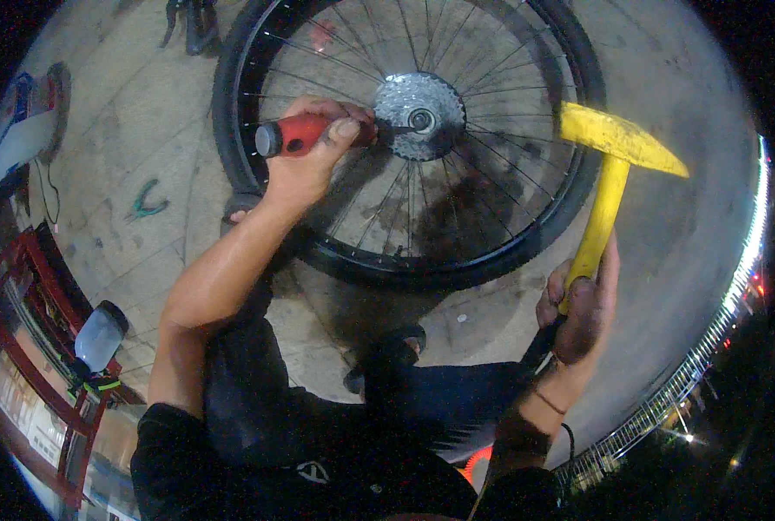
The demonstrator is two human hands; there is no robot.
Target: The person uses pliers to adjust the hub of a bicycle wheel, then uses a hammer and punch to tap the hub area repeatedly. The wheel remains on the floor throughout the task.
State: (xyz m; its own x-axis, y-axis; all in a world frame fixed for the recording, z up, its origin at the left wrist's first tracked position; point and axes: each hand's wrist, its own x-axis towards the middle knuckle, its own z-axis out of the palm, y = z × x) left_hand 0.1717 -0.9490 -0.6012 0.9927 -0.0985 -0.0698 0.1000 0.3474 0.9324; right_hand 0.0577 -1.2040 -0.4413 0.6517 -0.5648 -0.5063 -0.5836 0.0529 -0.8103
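A bicycle wheel (457,276) with a black tyre lies flat on the paved ground before me. At its hub sits a silver cassette (444,91) of toothed sprockets. My left hand (316,156) is closed round a red-handled screwdriver (305,135) above the spokes; its shaft points right, and its tip is at the cassette's centre. My right hand (585,304) grips the lower handle of a yellow hammer (609,195), raised at the wheel's right side. The hammer's head is up, with its pointed end to the right, apart from the screwdriver.
Green-handled pliers (148,201) lie on the ground at left. A white and blue container (18,126) stands at the far left, with a red metal frame (44,286) and a translucent bottle (101,337) nearer me. A dark tool or part (198,26) lies beyond the wheel.
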